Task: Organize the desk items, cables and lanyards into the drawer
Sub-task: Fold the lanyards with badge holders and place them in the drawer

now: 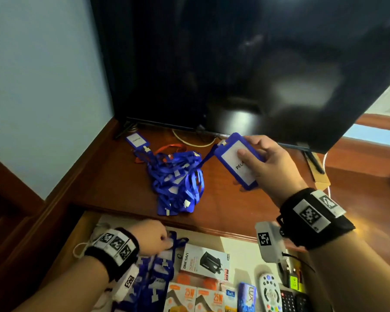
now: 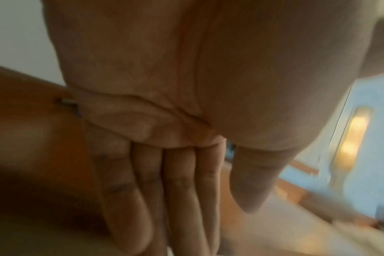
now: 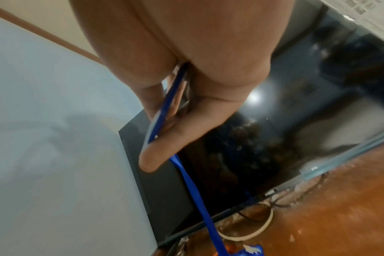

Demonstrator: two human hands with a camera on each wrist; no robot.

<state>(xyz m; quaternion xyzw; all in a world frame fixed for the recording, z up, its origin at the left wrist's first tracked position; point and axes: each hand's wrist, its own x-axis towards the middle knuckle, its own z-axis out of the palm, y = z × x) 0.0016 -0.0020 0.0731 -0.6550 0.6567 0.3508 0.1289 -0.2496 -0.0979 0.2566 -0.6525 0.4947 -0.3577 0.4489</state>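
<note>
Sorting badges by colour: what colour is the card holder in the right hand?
Blue frame, white insert; badge holder, head view.

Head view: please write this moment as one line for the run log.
right hand holds badge above desk | left hand on lanyards in drawer | lanyard pile on desk

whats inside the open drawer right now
Visible in the drawer: blue badge lanyards under the left hand, a charger box, orange boxes, a white remote. Its back part is covered by the desktop.
</note>
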